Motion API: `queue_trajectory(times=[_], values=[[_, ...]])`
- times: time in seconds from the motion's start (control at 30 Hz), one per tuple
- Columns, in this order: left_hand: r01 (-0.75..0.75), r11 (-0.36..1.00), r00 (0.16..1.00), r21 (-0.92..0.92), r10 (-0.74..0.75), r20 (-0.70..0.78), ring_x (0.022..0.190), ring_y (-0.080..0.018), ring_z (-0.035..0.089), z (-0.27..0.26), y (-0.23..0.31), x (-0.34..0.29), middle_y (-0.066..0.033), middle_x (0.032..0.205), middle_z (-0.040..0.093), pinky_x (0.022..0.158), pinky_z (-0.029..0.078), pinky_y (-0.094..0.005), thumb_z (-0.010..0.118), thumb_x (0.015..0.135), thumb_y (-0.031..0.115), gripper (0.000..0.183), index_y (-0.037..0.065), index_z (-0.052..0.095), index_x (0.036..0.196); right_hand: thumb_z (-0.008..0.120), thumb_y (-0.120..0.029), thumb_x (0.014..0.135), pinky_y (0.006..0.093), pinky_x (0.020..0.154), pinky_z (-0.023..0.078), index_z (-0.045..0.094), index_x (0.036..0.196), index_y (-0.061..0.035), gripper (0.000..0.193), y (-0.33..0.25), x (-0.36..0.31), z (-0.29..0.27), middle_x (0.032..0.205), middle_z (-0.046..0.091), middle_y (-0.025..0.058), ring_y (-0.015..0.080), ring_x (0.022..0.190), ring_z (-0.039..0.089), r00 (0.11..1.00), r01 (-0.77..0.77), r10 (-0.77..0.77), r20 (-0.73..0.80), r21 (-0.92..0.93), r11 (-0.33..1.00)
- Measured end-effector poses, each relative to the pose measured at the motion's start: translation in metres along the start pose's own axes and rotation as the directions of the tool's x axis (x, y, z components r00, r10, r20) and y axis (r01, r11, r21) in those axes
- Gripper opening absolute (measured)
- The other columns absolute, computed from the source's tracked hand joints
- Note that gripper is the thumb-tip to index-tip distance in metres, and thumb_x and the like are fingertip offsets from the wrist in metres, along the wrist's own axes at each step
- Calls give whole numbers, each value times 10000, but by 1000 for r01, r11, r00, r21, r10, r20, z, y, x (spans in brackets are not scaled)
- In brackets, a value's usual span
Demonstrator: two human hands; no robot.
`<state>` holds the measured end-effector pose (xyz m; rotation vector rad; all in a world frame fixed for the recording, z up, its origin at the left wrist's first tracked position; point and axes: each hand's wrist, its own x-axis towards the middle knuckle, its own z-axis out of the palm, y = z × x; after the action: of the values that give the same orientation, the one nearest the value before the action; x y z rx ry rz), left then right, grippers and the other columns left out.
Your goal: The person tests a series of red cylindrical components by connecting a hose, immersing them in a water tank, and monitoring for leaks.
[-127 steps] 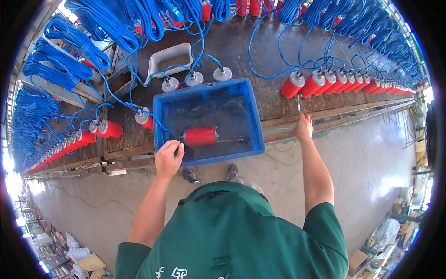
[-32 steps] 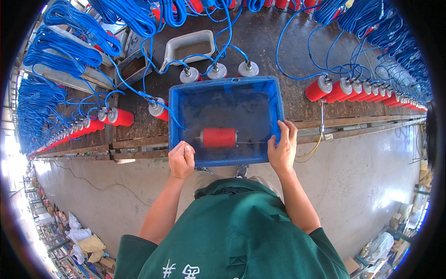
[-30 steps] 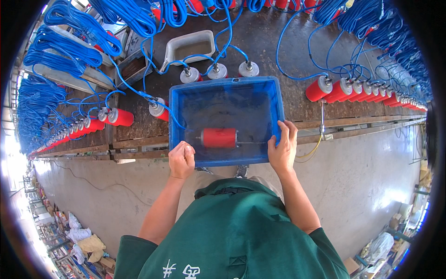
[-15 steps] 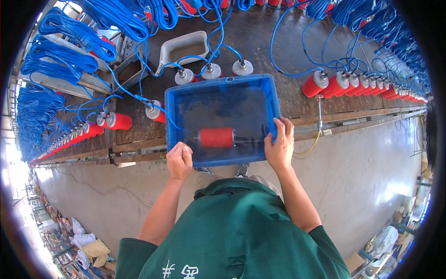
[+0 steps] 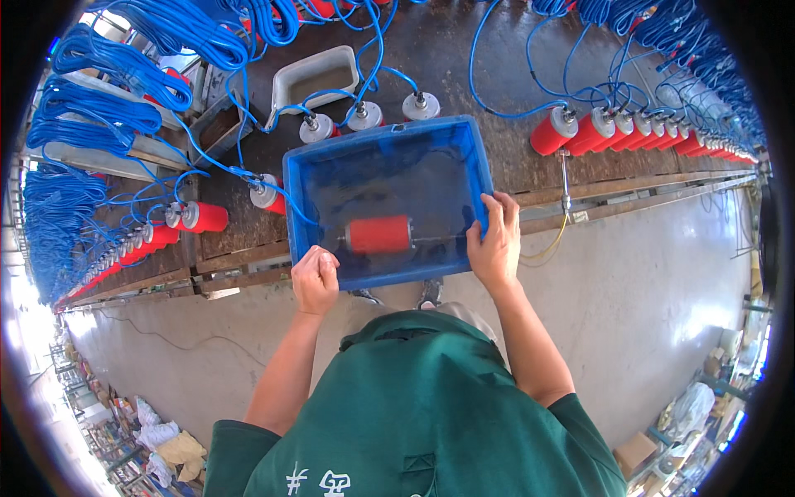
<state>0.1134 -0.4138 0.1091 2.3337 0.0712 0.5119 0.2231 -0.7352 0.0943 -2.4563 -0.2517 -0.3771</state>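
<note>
A blue rectangular plastic bin [image 5: 389, 276] is held between my two hands at the front edge of the workbench. My left hand [image 5: 315, 280] is closed on the bin's near left corner, thumb on top of the rim. My right hand [image 5: 497, 243] grips the right wall near its front corner, with the fingers outside and the thumb at the rim. Inside lies a red cylinder [image 5: 379, 234] on its side, slightly blurred, with thin metal rods at its ends. The bin's dark interior may hold liquid; I cannot tell for sure.
Behind the bin stand red cylinders with grey caps [image 5: 364, 116] and blue cables. More cylinders line the bench edge at left and right [image 5: 553, 132]. A pale tray [image 5: 286, 87] and coiled blue cables [image 5: 99, 112] are farther back. A metal fitting with a yellow hose [image 5: 566, 195] hangs at right.
The whole view has shifted slightly left and up. The bin has turned a little, its right side now higher in the picture. Both hands keep their grip.
</note>
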Motion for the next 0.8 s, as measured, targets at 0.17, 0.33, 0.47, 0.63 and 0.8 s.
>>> queue_trajectory(times=[0.17,0.33,0.47,0.63,0.8], values=[[42,993,999,-106,-45,-22,652,-251,622,-5,-8,-3,-149,762,679,626,461,-375,458,1056,137,393,-28,624,741,694,-47,886,536,1031,513,579,1405,-47,531,-4,1,1,1448,549,193,414,1306,589,1000,-11,11,-10,18,1000],[91,962,994,-259,-104,-37,695,-248,663,-9,-12,-4,-163,779,710,652,490,-367,441,1064,156,419,-36,631,745,693,-42,878,524,1073,505,598,1385,-36,516,-1,-1,3,1444,554,188,411,1315,581,1000,11,-12,-18,-23,1000],[99,959,995,-266,-93,36,699,-250,672,-14,-11,-5,-163,784,716,661,502,-359,432,1076,178,441,-32,637,746,694,-33,866,519,1090,492,604,1379,-30,520,-7,1,0,1440,558,187,413,1301,573,1000,15,-16,-22,-64,998],[75,904,997,-422,-72,21,604,-203,555,-19,-11,0,-124,765,677,589,418,-362,451,1093,182,444,-21,658,757,690,-17,863,518,1096,486,602,1379,-30,524,-7,0,1,1448,556,183,413,1316,568,999,36,-38,-18,-91,995],[58,895,997,-442,-29,71,797,-218,670,-31,-16,36,-133,943,726,747,518,-357,424,1150,226,399,-34,686,999,681,-9,864,521,1087,490,597,1386,-37,529,-9,1,2,1454,558,176,410,1324,569,999,27,-30,-21,-125,992]])
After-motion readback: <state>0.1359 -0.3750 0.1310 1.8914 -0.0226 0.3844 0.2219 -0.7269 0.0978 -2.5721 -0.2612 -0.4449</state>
